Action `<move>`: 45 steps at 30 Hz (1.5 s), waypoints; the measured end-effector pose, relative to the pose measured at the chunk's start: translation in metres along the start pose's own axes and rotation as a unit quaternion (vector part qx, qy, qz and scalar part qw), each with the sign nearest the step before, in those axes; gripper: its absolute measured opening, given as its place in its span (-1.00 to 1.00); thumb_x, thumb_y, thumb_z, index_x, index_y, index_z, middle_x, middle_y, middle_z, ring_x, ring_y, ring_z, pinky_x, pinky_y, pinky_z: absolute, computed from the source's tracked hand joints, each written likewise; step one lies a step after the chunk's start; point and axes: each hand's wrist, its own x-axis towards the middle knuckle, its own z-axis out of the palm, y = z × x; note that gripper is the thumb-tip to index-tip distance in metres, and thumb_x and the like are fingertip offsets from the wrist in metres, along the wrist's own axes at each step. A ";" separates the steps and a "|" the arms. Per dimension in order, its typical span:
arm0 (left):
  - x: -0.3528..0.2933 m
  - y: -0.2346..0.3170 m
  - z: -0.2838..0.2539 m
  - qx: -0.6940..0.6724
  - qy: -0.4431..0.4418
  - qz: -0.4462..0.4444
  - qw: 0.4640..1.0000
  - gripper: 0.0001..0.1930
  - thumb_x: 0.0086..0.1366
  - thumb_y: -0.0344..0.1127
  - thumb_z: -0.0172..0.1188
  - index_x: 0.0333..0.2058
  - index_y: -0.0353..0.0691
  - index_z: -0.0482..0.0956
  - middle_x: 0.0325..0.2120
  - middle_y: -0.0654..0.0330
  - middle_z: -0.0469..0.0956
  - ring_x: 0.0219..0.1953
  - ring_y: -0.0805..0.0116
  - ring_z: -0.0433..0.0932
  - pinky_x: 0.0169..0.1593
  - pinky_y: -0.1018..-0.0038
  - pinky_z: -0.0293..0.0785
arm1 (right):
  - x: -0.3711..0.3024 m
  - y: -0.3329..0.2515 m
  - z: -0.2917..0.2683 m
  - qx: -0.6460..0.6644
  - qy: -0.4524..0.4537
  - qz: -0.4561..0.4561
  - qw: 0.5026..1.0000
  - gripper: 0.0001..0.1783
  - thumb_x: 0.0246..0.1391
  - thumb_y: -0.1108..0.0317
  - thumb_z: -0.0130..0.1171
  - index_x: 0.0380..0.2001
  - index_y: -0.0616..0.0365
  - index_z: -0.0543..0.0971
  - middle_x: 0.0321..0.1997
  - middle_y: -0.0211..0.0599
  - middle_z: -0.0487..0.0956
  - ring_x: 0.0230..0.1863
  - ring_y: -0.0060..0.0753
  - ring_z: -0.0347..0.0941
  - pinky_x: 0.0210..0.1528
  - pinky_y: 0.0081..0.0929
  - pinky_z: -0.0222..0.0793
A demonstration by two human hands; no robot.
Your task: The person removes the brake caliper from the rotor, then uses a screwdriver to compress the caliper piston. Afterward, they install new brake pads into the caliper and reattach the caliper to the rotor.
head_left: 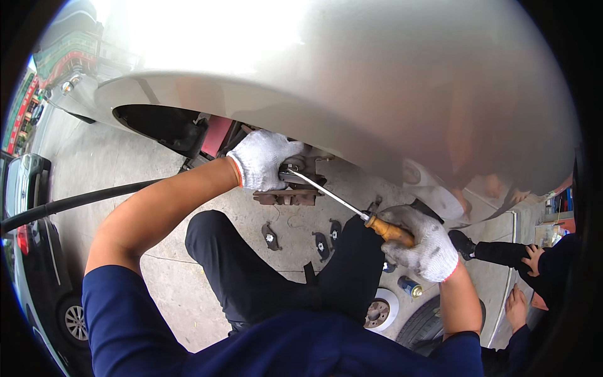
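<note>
My left hand (262, 160), in a white knit glove, is closed around the brake caliper (293, 176) in the wheel well. Its fingers curl over the caliper, so part of their grip is hidden. A rusty brake bracket (286, 197) shows just below. My right hand (428, 246), in a soiled white glove, grips the orange handle of a long screwdriver (329, 194). The metal shaft slants up and left, and its tip meets the caliper beside my left fingers.
Above my hands curves the silver car's fender (326, 81). Several brake pads (271, 237) lie on the concrete. A brake disc (391, 308), a spray can (410, 287) and a tyre (422, 323) are at lower right. Another person's hand (516, 308) is farther right; a dark car (38, 283) stands left.
</note>
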 end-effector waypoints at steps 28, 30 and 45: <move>0.013 0.026 -0.068 -0.169 -0.233 0.027 0.957 -0.42 0.10 -0.09 0.48 0.14 -0.04 0.67 -0.05 0.02 0.74 0.00 -0.07 0.71 0.07 0.08 0.65 | 0.009 -0.004 0.019 -0.074 0.022 0.013 0.997 -0.59 0.11 0.34 0.39 0.07 0.07 0.72 -0.24 -0.02 0.75 -0.31 0.02 0.71 -0.20 -0.17 0.66; 0.011 0.025 -0.059 -0.166 -0.219 0.039 0.961 -0.42 0.11 -0.09 0.47 0.14 -0.04 0.67 -0.05 0.02 0.74 0.00 -0.07 0.71 0.07 0.08 0.65 | 0.007 -0.004 0.020 -0.077 0.024 -0.031 0.996 -0.59 0.10 0.36 0.40 0.06 0.07 0.73 -0.22 -0.03 0.75 -0.31 0.03 0.71 -0.20 -0.17 0.66; -0.002 0.011 -0.032 -0.160 -0.147 0.051 0.975 -0.42 0.12 -0.07 0.45 0.14 -0.03 0.68 -0.04 0.01 0.74 0.01 -0.07 0.70 0.07 0.09 0.64 | 0.006 0.027 0.038 -0.163 0.040 -0.086 0.982 -0.73 0.11 0.33 0.43 -0.09 0.05 0.75 -0.16 -0.21 0.76 -0.14 -0.15 0.71 -0.07 -0.24 0.64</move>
